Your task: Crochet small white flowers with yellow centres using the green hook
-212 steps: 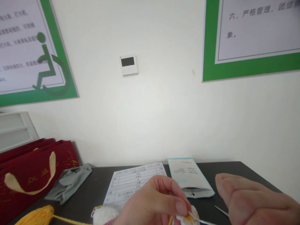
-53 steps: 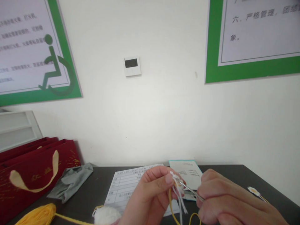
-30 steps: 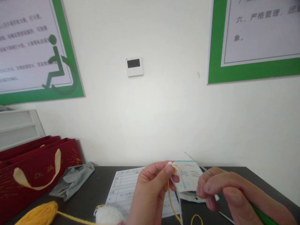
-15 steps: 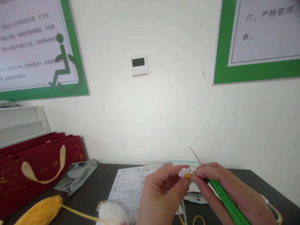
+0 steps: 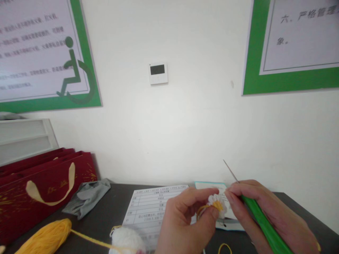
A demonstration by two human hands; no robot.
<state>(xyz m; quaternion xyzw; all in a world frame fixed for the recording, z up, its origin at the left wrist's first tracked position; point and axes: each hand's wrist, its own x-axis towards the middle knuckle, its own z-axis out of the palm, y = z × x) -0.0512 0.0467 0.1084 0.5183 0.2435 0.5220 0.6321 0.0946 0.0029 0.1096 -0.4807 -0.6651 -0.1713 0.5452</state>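
Yarn first: we hold a small crocheted flower [image 5: 217,206], white fuzzy petals around a yellow centre, at roughly 5 o'clock in frame, above the dark table [image 5: 111,211]. Our left hand [image 5: 186,220] is curled nearly closed, thumb and forefinger pinching the flower's left edge; a thin yellow strand loops out of the pinch. Our right hand [image 5: 261,211] is closed round a crochet hook [image 5: 254,215]: smooth green plastic handle running to 5 o'clock, thin bare metal shaft sticking up toward 11 o'clock past the fingertips. Right fingertips sit just beside the flower's right edge; contact we can't confirm.

At 7 o'clock: a soft yellow yarn skein [image 5: 43,238], its strand running right to a fluffy white yarn ball [image 5: 127,240]. A printed paper form [image 5: 150,210] lies flat under the left hand, and a glossy teal-edged packet [image 5: 230,218] under the flower.

Containers: dark red gift bags [image 5: 39,190] with gold print and a cream ribbon handle at 8 o'clock, contents not visible. Crumpled grey cloth [image 5: 87,197] lies beside them.
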